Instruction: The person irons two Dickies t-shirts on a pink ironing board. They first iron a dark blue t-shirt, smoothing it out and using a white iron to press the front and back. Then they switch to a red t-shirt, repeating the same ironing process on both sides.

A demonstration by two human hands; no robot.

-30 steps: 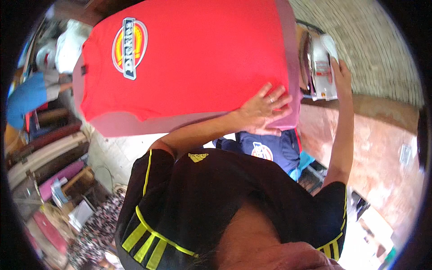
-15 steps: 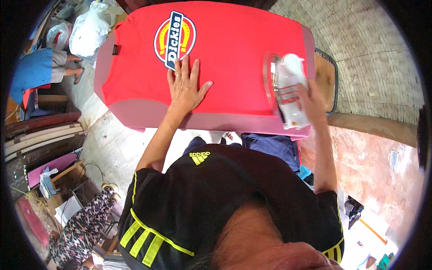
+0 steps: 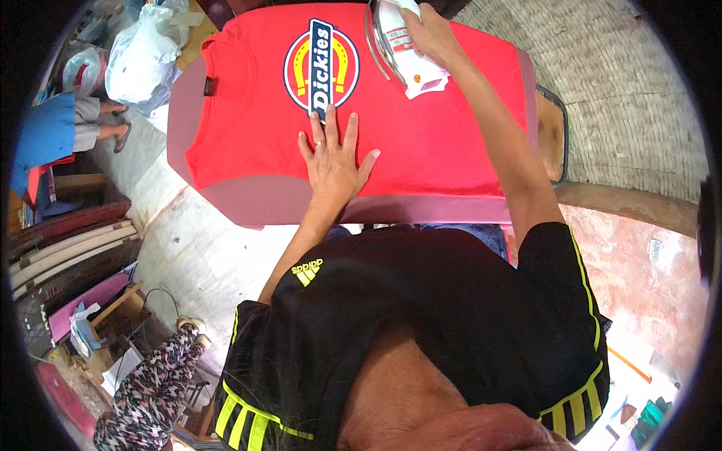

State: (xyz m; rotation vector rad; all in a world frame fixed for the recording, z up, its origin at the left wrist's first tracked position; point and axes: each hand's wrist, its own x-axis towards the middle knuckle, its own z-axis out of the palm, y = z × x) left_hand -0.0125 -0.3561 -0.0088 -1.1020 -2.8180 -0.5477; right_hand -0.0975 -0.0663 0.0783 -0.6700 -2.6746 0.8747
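A red T-shirt [image 3: 444,150] lies spread over a padded ironing board with a mauve cover [image 3: 248,199]. Its round printed emblem [image 3: 344,68] is in yellow, white and dark blue. My left hand [image 3: 336,161] rests flat on the shirt, fingers spread, with the fingertips at the emblem's near edge. At the far side of the board, my right hand [image 3: 434,37] grips the handle of a white clothes iron [image 3: 398,49]. The iron is to the right of the emblem, over the shirt; whether its soleplate touches the cloth I cannot tell.
White plastic bags [image 3: 147,56] sit beyond the board's left end. A person in a blue top [image 3: 45,135] is at the far left, another in patterned trousers [image 3: 150,383] at the lower left. A brown stool-like seat [image 3: 550,135] stands against the board's right end.
My right hand has carried the iron from the shirt's near right part to the far side, leftward and away from me. The left hand stays on the shirt beside the emblem.
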